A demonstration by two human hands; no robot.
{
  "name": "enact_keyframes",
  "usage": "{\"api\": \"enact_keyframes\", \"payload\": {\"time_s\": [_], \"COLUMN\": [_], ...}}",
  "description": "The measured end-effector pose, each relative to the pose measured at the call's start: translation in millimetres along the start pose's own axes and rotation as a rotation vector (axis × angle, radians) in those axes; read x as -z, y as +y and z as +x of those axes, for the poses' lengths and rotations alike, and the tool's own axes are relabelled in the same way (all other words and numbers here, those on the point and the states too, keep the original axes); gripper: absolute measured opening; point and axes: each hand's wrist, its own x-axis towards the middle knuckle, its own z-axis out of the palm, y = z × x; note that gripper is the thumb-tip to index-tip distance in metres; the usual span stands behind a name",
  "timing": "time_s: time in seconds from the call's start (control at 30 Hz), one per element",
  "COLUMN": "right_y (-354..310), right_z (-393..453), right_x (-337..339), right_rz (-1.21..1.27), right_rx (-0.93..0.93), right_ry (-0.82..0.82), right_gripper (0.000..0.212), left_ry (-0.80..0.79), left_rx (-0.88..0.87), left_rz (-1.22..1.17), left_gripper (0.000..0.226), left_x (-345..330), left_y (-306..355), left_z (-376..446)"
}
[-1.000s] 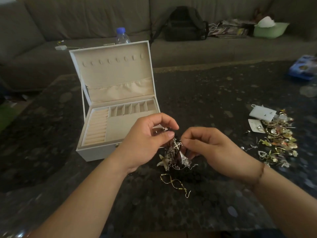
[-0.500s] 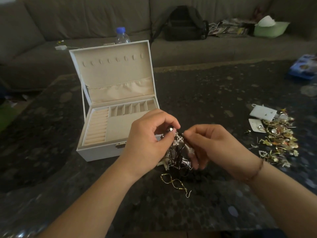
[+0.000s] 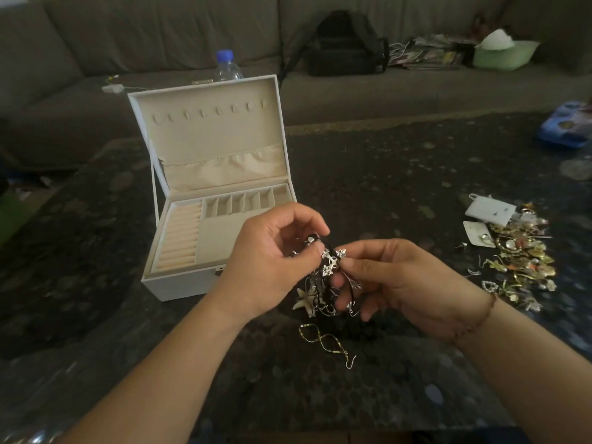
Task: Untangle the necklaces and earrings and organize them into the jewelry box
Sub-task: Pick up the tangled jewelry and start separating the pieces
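Note:
A white jewelry box (image 3: pixel 179 283) stands open on the dark table, its beige lid upright and its compartments bare. In front of it I hold a tangled clump of dark cords and silver charms (image 3: pixel 323 293) above the table. My left hand (image 3: pixel 272 264) pinches the top of the clump. My right hand (image 3: pixel 394 280) grips it from the right, fingertips beside a silver cross pendant (image 3: pixel 333 261). A white flower charm (image 3: pixel 304 302) hangs at the clump's lower left. A twisted gold earring (image 3: pixel 323 342) lies on the table below the clump.
A heap of gold earrings (image 3: pixel 519 257) and two white earring cards (image 3: pixel 488 209) lie at the right. A blue tray (image 3: pixel 567 126) sits at the far right edge. Behind the table is a grey sofa with a water bottle (image 3: pixel 227 67), black backpack (image 3: pixel 346 46) and green tub (image 3: pixel 506 54).
Both hands have lifted the clump slightly and drawn closer together. The right fingers have shifted up to the cross pendant, which now shows clearly between the two hands.

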Motion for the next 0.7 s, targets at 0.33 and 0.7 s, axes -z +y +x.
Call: {"api": "enact_keyframes", "payload": {"time_s": [0.33, 0.7], "right_y": [3, 4], "right_z": [1, 0], "right_x": [-4, -13], "right_rz": [-0.300, -0.492], "right_rx": [0.099, 0.345], "right_ry": [0.265, 0.399], "right_gripper": [0.011, 0.019], "left_ry": [0.073, 0.167], "left_rx": [0.049, -0.065], "left_rz": [-0.074, 0.053], "left_gripper": [0.032, 0.033], "left_x": [-14, -15], "left_y": [-2, 2], "left_z": [-3, -4]}}
